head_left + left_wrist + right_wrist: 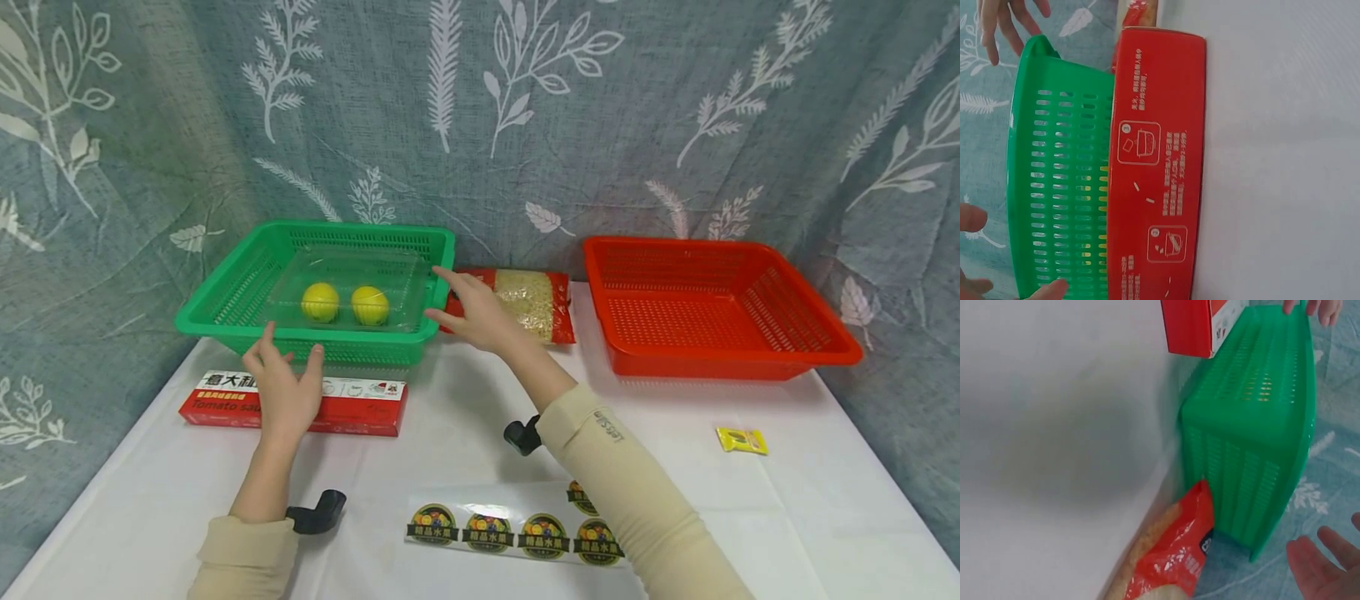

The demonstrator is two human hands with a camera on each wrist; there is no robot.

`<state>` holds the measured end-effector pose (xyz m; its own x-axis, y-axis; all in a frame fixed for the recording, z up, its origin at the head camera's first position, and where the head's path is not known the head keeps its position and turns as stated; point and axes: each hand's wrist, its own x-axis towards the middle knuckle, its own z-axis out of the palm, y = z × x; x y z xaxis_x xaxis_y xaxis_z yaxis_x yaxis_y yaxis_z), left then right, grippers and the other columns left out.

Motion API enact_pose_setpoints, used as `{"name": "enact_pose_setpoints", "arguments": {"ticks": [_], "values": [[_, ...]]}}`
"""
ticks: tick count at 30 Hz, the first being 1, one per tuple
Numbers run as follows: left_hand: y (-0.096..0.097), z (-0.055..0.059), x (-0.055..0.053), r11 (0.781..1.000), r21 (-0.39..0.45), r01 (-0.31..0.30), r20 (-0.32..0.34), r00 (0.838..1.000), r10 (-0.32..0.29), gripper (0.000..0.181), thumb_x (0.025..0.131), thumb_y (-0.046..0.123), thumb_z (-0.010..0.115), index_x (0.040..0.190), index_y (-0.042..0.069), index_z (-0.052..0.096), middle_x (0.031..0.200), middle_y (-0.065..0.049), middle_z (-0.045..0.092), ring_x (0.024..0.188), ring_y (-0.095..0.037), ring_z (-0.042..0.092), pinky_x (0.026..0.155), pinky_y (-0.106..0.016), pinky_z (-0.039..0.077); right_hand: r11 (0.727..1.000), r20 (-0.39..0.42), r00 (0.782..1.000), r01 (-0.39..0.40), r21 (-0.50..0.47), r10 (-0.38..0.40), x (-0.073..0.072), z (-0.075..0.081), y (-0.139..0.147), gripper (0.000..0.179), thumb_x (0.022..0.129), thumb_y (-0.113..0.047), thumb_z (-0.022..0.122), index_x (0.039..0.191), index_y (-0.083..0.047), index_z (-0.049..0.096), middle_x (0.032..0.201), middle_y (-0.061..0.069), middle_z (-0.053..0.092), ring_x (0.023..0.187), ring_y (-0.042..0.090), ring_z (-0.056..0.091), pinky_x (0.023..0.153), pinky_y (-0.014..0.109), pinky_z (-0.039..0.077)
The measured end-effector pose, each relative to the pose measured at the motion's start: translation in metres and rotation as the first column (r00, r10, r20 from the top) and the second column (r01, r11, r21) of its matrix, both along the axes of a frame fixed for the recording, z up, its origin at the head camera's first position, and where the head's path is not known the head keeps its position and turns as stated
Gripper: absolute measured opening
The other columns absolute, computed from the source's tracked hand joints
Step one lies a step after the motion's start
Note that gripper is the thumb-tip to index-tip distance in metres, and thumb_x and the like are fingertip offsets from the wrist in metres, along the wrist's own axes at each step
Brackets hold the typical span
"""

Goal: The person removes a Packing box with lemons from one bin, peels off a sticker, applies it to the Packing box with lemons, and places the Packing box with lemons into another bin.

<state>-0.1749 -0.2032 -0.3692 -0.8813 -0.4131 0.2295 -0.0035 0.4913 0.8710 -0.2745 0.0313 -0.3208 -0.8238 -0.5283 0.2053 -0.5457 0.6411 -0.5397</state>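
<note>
A green plastic basket (pixel 315 340) stands at the back left, holding a clear plastic container (pixel 408 292) with two yellow round fruits (pixel 320 302) showing in it. My left hand (pixel 288 396) is over a red and white box (pixel 367 408) labelled tomato sauce, its spread fingers close to the basket's front rim. Beside the right rim my right hand (pixel 483 315) reaches in from the right, fingers and thumb apart. Neither hand holds anything. In the right wrist view, fingers (pixel 1335 547) of that hand are spread past the basket's edge.
A red and clear bag of pale grains (pixel 525 300) lies right of the green basket. Farther right stands a red basket (pixel 630 362). A small yellow packet (pixel 742 441) lies in front of it. Near the front is a sheet of round fruit stickers (pixel 487 533), partly behind the right sleeve.
</note>
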Motion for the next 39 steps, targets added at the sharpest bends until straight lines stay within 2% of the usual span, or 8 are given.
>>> {"name": "enact_pose_setpoints", "arguments": {"ticks": [10, 14, 17, 22, 26, 29, 33, 39], "values": [[0.002, 0.002, -0.006, 0.981, 0.169, -0.095, -0.002, 0.995, 0.097, 0.071, 0.094, 0.027, 0.048, 0.145, 0.011, 0.001, 0.138, -0.016, 0.017, 0.115, -0.034, 0.045, 0.091, -0.042, 0.041, 1.000, 0.026, 1.000, 0.017, -0.008, -0.017, 0.000, 0.004, -0.017, 0.067, 0.089, -0.042, 0.055, 0.144, -0.015, 0.028, 0.143, 0.007, 0.034, 0.131, 0.024, 0.031, 0.103, 0.042, 0.031], [0.001, 0.003, -0.006, 0.962, 0.244, -0.118, 0.012, 0.993, 0.119, 0.074, 0.093, 0.028, 0.049, 0.145, 0.011, -0.001, 0.136, -0.015, 0.021, 0.109, -0.026, 0.049, 0.083, -0.028, 0.045, 1.000, 0.038, 0.999, 0.006, -0.008, -0.006, 0.000, 0.003, -0.022, 0.065, 0.090, -0.041, 0.055, 0.143, -0.014, 0.029, 0.143, 0.008, 0.034, 0.131, 0.025, 0.031, 0.104, 0.042, 0.030], [-0.001, 0.004, -0.008, 0.943, 0.307, -0.130, 0.031, 0.991, 0.127, 0.075, 0.093, 0.029, 0.049, 0.144, 0.013, -0.003, 0.135, -0.014, 0.023, 0.094, -0.013, 0.052, 0.072, -0.017, 0.044, 1.000, 0.051, 0.999, 0.003, -0.015, -0.002, -0.001, 0.002, -0.025, 0.064, 0.090, -0.041, 0.054, 0.143, -0.015, 0.030, 0.143, 0.007, 0.034, 0.131, 0.025, 0.030, 0.105, 0.043, 0.028], [-0.001, 0.007, -0.011, 0.872, 0.475, -0.121, 0.034, 0.992, 0.119, 0.078, 0.092, 0.025, 0.052, 0.144, 0.015, -0.006, 0.133, -0.014, 0.024, 0.079, -0.008, 0.050, 0.070, -0.015, 0.048, 1.000, 0.061, 0.998, 0.012, -0.013, -0.011, -0.002, 0.000, -0.029, 0.064, 0.090, -0.041, 0.055, 0.143, -0.016, 0.030, 0.143, 0.006, 0.035, 0.132, 0.024, 0.029, 0.105, 0.043, 0.028], [0.001, 0.009, -0.014, 0.783, 0.614, -0.101, 0.034, 0.994, 0.102, 0.080, 0.092, 0.022, 0.052, 0.143, 0.016, -0.010, 0.131, -0.012, 0.021, 0.097, -0.015, 0.049, 0.084, -0.024, 0.048, 1.000, 0.069, 0.997, 0.020, -0.004, -0.020, -0.001, 0.000, -0.031, 0.065, 0.089, -0.042, 0.056, 0.143, -0.016, 0.031, 0.143, 0.005, 0.035, 0.132, 0.023, 0.029, 0.105, 0.041, 0.029], [0.003, 0.010, -0.016, 0.738, 0.668, -0.094, 0.037, 0.995, 0.093, 0.081, 0.092, 0.021, 0.052, 0.142, 0.017, -0.011, 0.131, -0.012, 0.020, 0.105, -0.015, 0.049, 0.088, -0.027, 0.046, 1.000, 0.076, 0.997, 0.026, 0.003, -0.026, 0.000, 0.001, -0.032, 0.065, 0.089, -0.042, 0.056, 0.143, -0.016, 0.031, 0.143, 0.005, 0.035, 0.132, 0.024, 0.029, 0.104, 0.041, 0.030], [0.005, 0.012, -0.019, 0.704, 0.705, -0.084, 0.036, 0.996, 0.083, 0.083, 0.092, 0.022, 0.053, 0.142, 0.017, -0.013, 0.133, -0.013, 0.019, 0.104, -0.014, 0.052, 0.087, -0.026, 0.047, 0.999, 0.072, 0.997, 0.034, 0.012, -0.035, 0.000, 0.000, -0.033, 0.064, 0.089, -0.042, 0.056, 0.143, -0.016, 0.031, 0.143, 0.005, 0.036, 0.132, 0.024, 0.029, 0.104, 0.042, 0.030], [0.007, 0.012, -0.024, 0.633, 0.772, -0.063, 0.012, 0.996, 0.084, 0.085, 0.092, 0.020, 0.053, 0.143, 0.018, -0.015, 0.128, -0.009, 0.023, 0.108, -0.017, 0.050, 0.087, -0.026, 0.046, 1.000, 0.053, 0.998, 0.030, 0.002, -0.030, -0.001, 0.000, -0.036, 0.063, 0.089, -0.040, 0.055, 0.142, -0.015, 0.033, 0.141, 0.005, 0.038, 0.131, 0.024, 0.031, 0.103, 0.042, 0.031]]}}
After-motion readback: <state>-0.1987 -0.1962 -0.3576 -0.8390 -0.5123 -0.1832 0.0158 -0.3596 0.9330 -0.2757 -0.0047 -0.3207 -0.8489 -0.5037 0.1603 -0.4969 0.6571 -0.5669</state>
